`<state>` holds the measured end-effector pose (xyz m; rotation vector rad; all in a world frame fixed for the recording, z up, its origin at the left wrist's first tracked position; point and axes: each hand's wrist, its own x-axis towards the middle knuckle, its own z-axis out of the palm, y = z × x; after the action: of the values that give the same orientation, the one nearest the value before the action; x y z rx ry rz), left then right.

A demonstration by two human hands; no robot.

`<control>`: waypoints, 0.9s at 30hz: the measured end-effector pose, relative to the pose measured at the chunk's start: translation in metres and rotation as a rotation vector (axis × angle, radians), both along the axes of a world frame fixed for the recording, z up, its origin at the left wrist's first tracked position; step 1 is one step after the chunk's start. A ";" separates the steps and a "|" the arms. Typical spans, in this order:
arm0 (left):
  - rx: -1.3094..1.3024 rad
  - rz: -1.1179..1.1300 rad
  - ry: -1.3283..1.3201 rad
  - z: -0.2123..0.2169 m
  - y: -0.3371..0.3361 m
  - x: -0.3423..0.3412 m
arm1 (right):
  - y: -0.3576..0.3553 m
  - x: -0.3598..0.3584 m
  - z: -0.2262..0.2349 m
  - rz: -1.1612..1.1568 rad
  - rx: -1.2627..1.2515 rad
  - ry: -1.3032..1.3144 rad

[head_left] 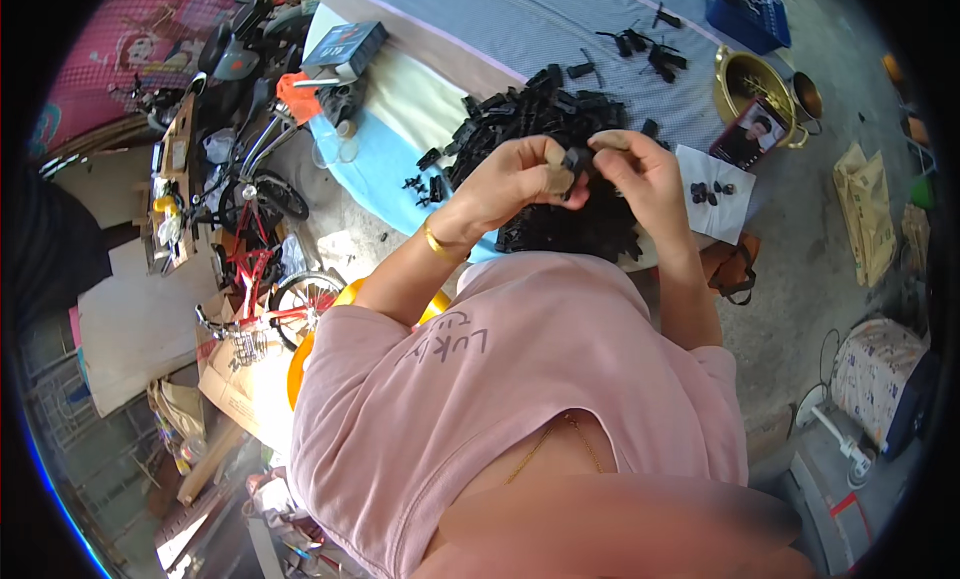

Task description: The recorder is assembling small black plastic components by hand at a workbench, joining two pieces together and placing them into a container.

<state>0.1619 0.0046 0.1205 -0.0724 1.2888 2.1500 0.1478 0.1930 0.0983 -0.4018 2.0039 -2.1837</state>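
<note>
My left hand [520, 179] and my right hand [640, 174] meet over a heap of small black plastic parts [545, 114]. Both pinch one small black part [577, 161] between thumbs and fingers. A gold bangle sits on my left wrist. The heap lies on a grey, cream and light blue cloth [400, 99] spread on the ground. A white sheet of paper [715, 194] with a few small black round pieces lies just right of my right hand.
A brass bowl [750, 84] and a photo card sit at the upper right. A blue crate [750, 9] stands beyond. A small red bicycle [255, 279], an orange tool and clutter fill the left. Sacks lie on the concrete at the right.
</note>
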 end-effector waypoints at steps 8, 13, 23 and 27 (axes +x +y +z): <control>-0.430 0.298 0.436 -0.002 0.011 0.009 | -0.015 0.010 0.005 -0.007 0.127 0.124; -0.471 0.258 0.483 -0.006 0.009 0.010 | -0.017 0.010 0.009 -0.007 0.200 0.126; -0.756 0.325 0.839 -0.012 0.008 0.004 | -0.018 -0.005 -0.009 0.182 0.066 -0.297; -0.747 0.323 0.748 -0.025 0.002 0.003 | -0.020 -0.014 -0.018 0.269 0.008 -0.461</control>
<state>0.1651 0.0069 0.0955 0.2609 2.6198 1.8663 0.1336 0.1726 0.0807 -0.1360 1.6078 -1.8914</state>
